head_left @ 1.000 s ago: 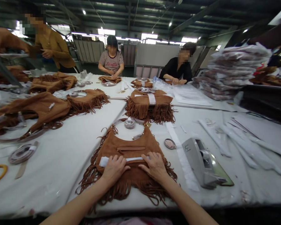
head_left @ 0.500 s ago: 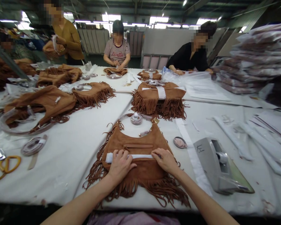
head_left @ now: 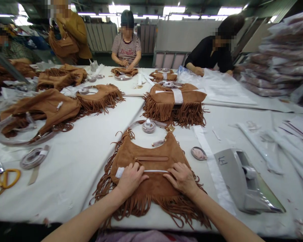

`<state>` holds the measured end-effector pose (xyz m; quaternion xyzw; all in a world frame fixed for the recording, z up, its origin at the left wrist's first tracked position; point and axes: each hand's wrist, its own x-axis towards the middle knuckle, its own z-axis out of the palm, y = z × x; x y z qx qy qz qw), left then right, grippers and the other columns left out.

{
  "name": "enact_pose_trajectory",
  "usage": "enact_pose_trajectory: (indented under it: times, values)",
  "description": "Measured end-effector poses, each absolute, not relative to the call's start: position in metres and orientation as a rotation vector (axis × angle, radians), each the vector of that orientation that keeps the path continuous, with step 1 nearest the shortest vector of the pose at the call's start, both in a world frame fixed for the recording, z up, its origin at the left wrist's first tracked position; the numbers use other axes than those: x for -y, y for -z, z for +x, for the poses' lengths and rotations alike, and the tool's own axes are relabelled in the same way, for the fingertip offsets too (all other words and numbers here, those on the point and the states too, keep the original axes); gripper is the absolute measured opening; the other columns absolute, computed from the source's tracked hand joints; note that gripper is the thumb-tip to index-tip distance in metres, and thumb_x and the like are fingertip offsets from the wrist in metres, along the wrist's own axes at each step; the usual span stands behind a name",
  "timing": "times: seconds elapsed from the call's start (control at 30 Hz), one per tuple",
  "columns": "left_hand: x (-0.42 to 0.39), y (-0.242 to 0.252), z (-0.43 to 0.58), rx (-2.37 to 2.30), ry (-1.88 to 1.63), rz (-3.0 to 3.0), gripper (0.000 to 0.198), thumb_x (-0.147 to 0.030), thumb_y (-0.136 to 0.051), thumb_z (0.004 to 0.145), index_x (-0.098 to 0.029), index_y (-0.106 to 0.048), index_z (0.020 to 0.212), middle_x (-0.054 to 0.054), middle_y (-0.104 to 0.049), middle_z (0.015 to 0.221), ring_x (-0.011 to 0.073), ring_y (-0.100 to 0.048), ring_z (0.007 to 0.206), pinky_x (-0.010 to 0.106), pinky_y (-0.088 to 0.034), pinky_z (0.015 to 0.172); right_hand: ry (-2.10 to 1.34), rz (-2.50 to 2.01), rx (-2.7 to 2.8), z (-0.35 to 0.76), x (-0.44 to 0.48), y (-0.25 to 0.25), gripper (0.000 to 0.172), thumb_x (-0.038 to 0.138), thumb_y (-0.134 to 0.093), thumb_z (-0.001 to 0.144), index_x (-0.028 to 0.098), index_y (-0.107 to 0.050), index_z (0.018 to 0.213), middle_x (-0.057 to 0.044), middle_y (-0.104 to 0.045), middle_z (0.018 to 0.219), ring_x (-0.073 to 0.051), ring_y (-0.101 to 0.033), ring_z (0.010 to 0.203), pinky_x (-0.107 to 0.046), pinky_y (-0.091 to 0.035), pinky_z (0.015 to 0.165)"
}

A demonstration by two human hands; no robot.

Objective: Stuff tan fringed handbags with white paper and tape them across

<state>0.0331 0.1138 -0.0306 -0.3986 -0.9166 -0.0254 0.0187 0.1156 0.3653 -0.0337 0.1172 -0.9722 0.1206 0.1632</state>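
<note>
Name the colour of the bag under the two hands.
The bag is brown, showing best in the head view.

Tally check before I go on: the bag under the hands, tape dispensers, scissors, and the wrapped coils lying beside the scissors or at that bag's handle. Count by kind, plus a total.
Near bag: 1
Tape dispenser: 1
Scissors: 1 pair
Wrapped coils: 2 (left coil beside the scissors, middle coil at the near bag's far edge)
Total: 5

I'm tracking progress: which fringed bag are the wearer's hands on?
The front-centre bag: left hand and right hand rest on it; the other bags are farther away.
</note>
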Motion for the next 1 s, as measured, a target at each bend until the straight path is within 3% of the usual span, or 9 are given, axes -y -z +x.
enact_pose_trajectory:
  times: [0.17,0.37,0.53,0.6,0.7,0.8,0.9,1.0]
  values:
    - [-0.099,0.021,0.035,2.794,-0.025,-1.159,0.02,-0.045,-0.054,0.089,-0.026,-0.061,0.094,0.006,-0.055,0.092,0.0263,-0.048,0.089,0.042,-0.035,0.078,-0.304,0.366,2.76,0.113,-0.367,0.037,0.023,0.037,-0.056,0.089,0.018,-0.064,0.079,-0.004,-0.055,0.073,-0.017,-0.043,0.072,-0.031,-0.029,0.067]
    - [-0.093,0.034,0.035,2.835,0.051,-1.115,0.028,-0.043,-0.042,0.095,-0.025,-0.059,0.083,0.004,-0.054,0.081,0.0226,-0.046,0.078,0.036,-0.031,0.068,-0.274,0.41,2.815,0.108,-0.367,0.042,0.022,0.035,-0.055,0.09,0.018,-0.062,0.078,-0.003,-0.054,0.072,-0.016,-0.042,0.071,-0.031,-0.029,0.067]
    - [-0.097,0.042,0.027,2.872,0.16,-1.071,0.031,-0.043,-0.041,0.095,-0.023,-0.058,0.079,0.003,-0.055,0.081,0.0218,-0.047,0.08,0.036,-0.032,0.069,-0.316,0.391,2.831,0.101,-0.368,0.043,0.026,0.035,-0.054,0.09,0.018,-0.06,0.073,-0.003,-0.054,0.071,-0.015,-0.044,0.071,-0.03,-0.03,0.067]
    - [-0.097,0.036,0.027,2.86,0.18,-1.059,0.029,-0.043,-0.043,0.095,-0.022,-0.059,0.083,0.004,-0.057,0.084,0.0221,-0.049,0.082,0.037,-0.034,0.072,-0.304,0.388,2.823,0.101,-0.367,0.042,0.027,0.036,-0.054,0.091,0.018,-0.06,0.072,-0.003,-0.054,0.071,-0.016,-0.044,0.071,-0.03,-0.03,0.067]
    - [-0.101,0.025,0.028,2.773,0.258,-1.206,0.018,-0.03,-0.046,0.094,-0.024,-0.059,0.105,0.006,-0.059,0.101,0.0226,-0.051,0.092,0.04,-0.037,0.081,-0.271,0.377,2.819,0.101,-0.366,0.042,0.028,0.037,-0.053,0.091,0.018,-0.059,0.071,-0.003,-0.054,0.072,-0.016,-0.044,0.072,-0.03,-0.03,0.068]
    - [-0.115,0.023,0.032,2.769,0.532,-1.439,0.026,-0.021,-0.04,0.095,-0.023,-0.055,0.117,0.008,-0.056,0.118,0.0231,-0.05,0.102,0.043,-0.039,0.089,-0.242,0.355,2.834,0.105,-0.367,0.044,0.028,0.038,-0.052,0.091,0.019,-0.059,0.072,-0.003,-0.054,0.072,-0.016,-0.045,0.072,-0.031,-0.032,0.068]
    - [-0.135,0.03,0.036,2.906,0.871,-1.349,0.029,-0.025,-0.035,0.097,-0.019,-0.062,0.105,0.011,-0.06,0.106,0.0264,-0.051,0.099,0.047,-0.042,0.087,-0.215,0.34,2.816,0.112,-0.369,0.042,0.026,0.037,-0.052,0.091,0.02,-0.059,0.073,-0.003,-0.055,0.074,-0.016,-0.048,0.072,-0.031,-0.035,0.067]
    - [-0.147,0.032,0.04,2.919,0.971,-1.2,0.03,-0.021,-0.037,0.094,-0.019,-0.066,0.087,0.013,-0.061,0.089,0.0282,-0.055,0.092,0.049,-0.046,0.081,-0.188,0.369,2.655,0.111,-0.363,0.032,0.026,0.035,-0.052,0.091,0.02,-0.057,0.071,-0.001,-0.055,0.071,-0.015,-0.05,0.068,-0.029,-0.04,0.064]
